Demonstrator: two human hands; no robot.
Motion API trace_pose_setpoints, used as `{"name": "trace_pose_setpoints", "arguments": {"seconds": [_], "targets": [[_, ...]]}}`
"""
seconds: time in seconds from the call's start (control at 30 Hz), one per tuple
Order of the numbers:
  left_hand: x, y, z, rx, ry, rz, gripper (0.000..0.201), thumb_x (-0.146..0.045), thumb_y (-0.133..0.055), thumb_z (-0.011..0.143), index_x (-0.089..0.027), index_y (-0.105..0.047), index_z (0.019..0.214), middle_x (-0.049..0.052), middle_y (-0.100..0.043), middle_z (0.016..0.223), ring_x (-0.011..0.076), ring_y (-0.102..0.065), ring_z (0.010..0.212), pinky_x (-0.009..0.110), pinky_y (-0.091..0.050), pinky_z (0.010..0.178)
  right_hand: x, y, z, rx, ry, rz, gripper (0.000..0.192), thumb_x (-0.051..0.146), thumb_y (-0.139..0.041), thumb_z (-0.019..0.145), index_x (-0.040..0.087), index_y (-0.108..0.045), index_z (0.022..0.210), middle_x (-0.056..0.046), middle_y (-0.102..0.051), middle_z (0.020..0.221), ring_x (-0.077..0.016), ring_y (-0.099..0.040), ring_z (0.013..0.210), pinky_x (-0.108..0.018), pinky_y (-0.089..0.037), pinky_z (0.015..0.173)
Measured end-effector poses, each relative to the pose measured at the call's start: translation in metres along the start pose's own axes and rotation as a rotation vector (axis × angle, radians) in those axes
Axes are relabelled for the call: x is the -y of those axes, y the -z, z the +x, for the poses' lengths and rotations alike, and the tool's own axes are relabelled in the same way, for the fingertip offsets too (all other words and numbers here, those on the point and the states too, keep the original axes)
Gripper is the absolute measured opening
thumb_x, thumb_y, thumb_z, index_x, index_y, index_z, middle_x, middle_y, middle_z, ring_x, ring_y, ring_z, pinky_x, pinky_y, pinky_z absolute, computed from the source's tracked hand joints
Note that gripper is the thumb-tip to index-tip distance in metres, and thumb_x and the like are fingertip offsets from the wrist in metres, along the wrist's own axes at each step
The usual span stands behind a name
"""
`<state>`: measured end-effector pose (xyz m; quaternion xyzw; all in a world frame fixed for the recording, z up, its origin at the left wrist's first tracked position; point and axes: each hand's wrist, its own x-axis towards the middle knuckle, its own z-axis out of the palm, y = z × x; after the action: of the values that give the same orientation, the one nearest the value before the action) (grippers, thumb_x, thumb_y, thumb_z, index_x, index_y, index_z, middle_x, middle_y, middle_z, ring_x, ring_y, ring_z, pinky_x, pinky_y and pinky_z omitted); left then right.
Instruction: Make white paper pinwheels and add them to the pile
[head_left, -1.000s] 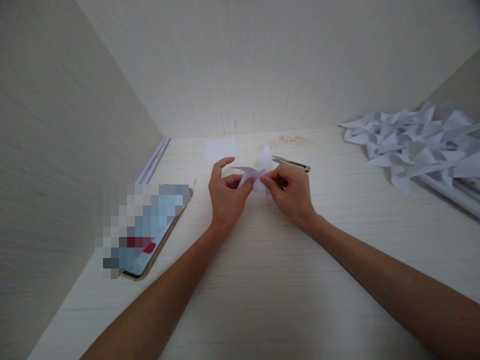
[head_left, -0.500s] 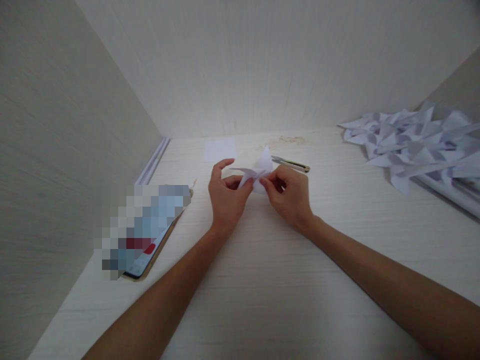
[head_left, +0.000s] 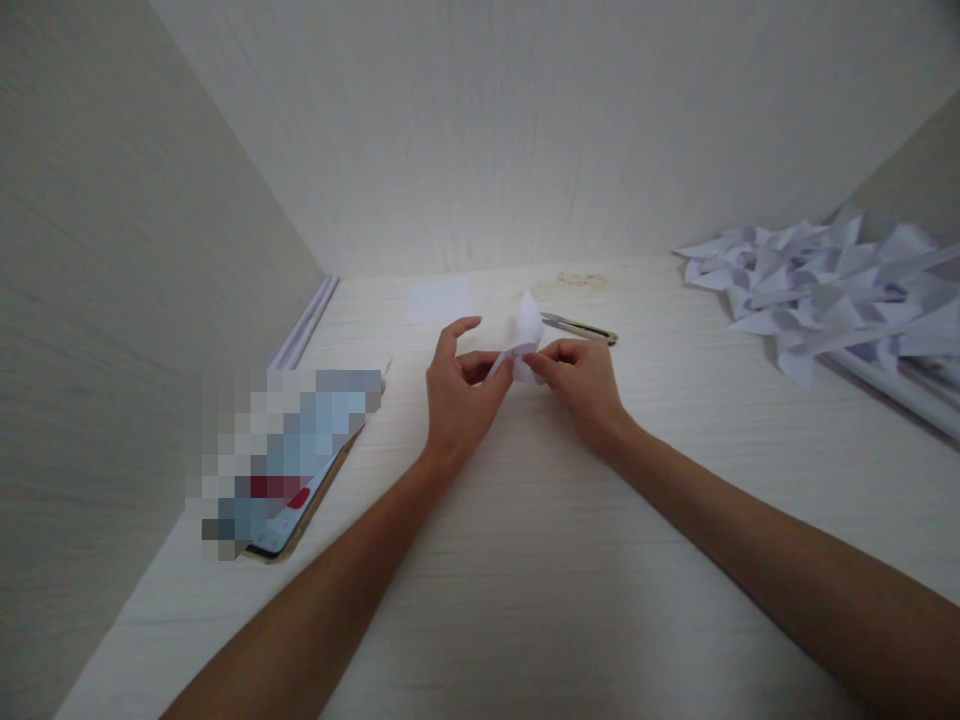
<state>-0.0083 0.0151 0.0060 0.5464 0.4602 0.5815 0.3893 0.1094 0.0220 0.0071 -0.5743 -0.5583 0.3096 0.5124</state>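
Note:
A white paper pinwheel, its points curled up and partly hidden by fingers, is held between both hands above the table. My left hand pinches its left side between thumb and fingers, with the index finger raised and bent. From the right, my right hand closes its thumb and fingertips on the paper near the centre. Just behind the right hand lies a small cutting tool with a grey blade and a yellowish handle. A flat white paper sheet rests beyond the left hand.
At the far right is a heap of white paper pinwheels, with a rolled paper tube below it. More paper rolls lie along the left wall. A phone, partly blurred out, sits at the left. A wall closes the back.
The left-hand point of the pinwheel has been folded in toward the centre. My left hand has shifted slightly right, and the right fingers now press over the middle.

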Motion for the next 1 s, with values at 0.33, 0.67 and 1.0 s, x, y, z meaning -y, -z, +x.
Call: {"name": "trace_pose_setpoints", "arguments": {"seconds": [0.33,0.67,1.0], "targets": [[-0.002,-0.003,0.000,-0.012,0.027,-0.040,0.047,-0.016,-0.064,0.060,-0.017,-0.044,0.102,0.000,-0.068,0.069,0.0138,-0.065,0.065,0.025,-0.052,0.064,0.003,0.001,-0.005,-0.132,0.378,-0.403,0.018,0.016,-0.053,0.067,0.017,-0.048,0.051,-0.001,-0.051,0.056,-0.0113,-0.042,0.051,-0.026,-0.027,0.048],[-0.002,-0.003,-0.002,0.005,-0.010,-0.028,0.047,-0.017,-0.064,0.061,-0.018,-0.044,0.103,0.002,-0.069,0.074,0.0146,-0.066,0.071,0.026,-0.052,0.070,-0.001,0.001,0.000,-0.077,0.232,-0.164,0.019,0.019,-0.057,0.066,0.017,-0.048,0.048,0.002,-0.047,0.049,-0.0099,-0.041,0.047,-0.025,-0.029,0.047],[-0.001,0.000,-0.001,-0.021,-0.012,-0.024,0.043,-0.017,-0.064,0.062,-0.019,-0.045,0.101,0.001,-0.068,0.073,0.0145,-0.066,0.069,0.025,-0.052,0.066,0.003,0.000,0.011,0.116,-0.102,0.025,0.025,0.022,-0.057,0.065,0.018,-0.045,0.044,0.006,-0.038,0.038,-0.0076,-0.032,0.037,-0.025,-0.025,0.043]]}}
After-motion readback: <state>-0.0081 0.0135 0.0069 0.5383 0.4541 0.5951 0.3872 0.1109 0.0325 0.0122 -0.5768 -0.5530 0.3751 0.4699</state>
